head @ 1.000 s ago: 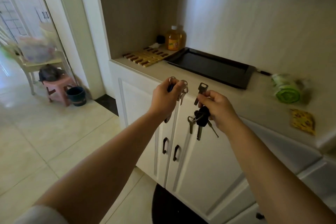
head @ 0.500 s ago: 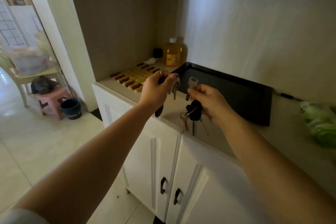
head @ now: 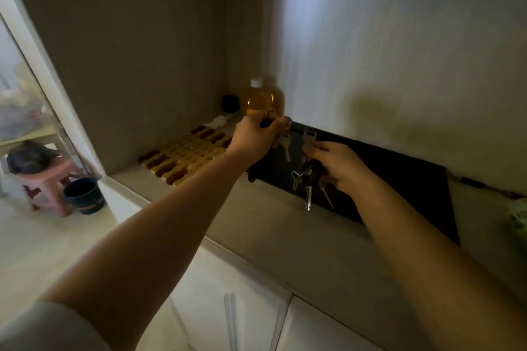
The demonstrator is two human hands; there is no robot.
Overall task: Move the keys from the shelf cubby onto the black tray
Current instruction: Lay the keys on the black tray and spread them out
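1. Dim light fills a wall niche above white cabinet doors (head: 228,319), where a beige counter (head: 285,225) carries a black tray (head: 413,179) along the back wall.
2. Both hands hang over the near-left part of the tray, each closed on its own bunch of keys, so the keys are in the air rather than on the tray.
3. Fingers of the left hand (head: 253,138) are curled tight around a ring, with a silver key bunch (head: 283,142) dangling below.
4. Thumb and fingers of the right hand (head: 339,165) pinch a dark fob, and the second key bunch (head: 306,182) hangs from it near the tray's front rim.
5. To finish well, I would lower each bunch until the key tips rest on the tray floor, well inside the rim, then loosen the fingers so nothing slides onto the counter.
6. No other object shows on the visible tray floor; a bottle (head: 263,97) of amber liquid stands in the corner behind, beside a slatted mat (head: 185,157).
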